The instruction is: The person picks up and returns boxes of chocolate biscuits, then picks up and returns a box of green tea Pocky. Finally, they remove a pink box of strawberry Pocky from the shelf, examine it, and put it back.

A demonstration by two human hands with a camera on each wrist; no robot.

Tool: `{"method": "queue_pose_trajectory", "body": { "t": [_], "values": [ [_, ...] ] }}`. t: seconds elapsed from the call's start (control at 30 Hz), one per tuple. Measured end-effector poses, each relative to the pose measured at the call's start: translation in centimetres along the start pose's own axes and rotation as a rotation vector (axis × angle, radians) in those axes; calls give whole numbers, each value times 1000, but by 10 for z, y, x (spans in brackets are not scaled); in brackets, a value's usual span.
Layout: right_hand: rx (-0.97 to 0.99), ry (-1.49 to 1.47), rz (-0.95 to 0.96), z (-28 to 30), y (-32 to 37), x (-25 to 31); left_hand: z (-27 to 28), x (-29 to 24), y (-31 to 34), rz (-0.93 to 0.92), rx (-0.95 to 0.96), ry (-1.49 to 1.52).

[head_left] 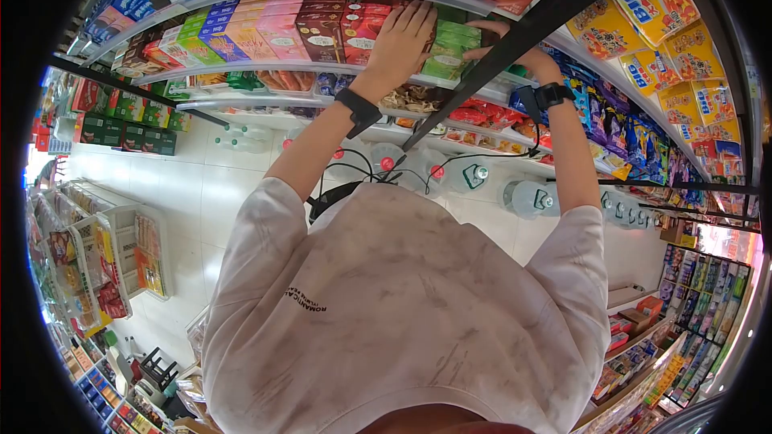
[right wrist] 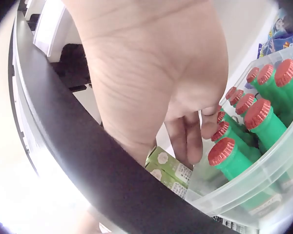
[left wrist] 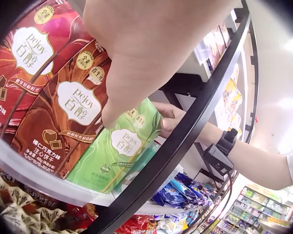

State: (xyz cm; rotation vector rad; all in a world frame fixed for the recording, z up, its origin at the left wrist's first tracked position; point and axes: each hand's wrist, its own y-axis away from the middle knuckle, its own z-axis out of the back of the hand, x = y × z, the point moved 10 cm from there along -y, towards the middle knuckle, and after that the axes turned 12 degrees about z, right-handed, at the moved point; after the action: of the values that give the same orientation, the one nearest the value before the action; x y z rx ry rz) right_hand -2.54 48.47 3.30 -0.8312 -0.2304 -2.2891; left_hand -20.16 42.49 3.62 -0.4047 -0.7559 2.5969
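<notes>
Shelf edge (left wrist: 80,193) runs under the green boxes (left wrist: 105,161); one black post (left wrist: 183,134) crosses before them, leaving us narrow room. Left hand (head_left: 404,38), fingers extended, lies over the neighbouring brown box (left wrist: 58,117). Right hand (right wrist: 158,73), fingers relaxed, touches the green boxes' far side, close beside one clear tub (right wrist: 212,200). We count two green box ends, at least nine red caps (right wrist: 258,114).
</notes>
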Motion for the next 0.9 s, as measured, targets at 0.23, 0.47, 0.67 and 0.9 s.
{"method": "queue_pose_trajectory", "body": {
  "t": [0.23,0.47,0.67,0.9],
  "values": [
    [42,-34,-51,-2,1,-8,-1,-1,-1,-24,-11,-76],
    [45,-152,-74,-1,4,11,-3,-1,0,-23,-43,-95],
    [23,-66,-43,2,-2,2,-5,-1,0,-33,-50,-117],
    [24,-167,-50,-1,2,11,-11,1,-1,-36,-73,-192]
  ]
}}
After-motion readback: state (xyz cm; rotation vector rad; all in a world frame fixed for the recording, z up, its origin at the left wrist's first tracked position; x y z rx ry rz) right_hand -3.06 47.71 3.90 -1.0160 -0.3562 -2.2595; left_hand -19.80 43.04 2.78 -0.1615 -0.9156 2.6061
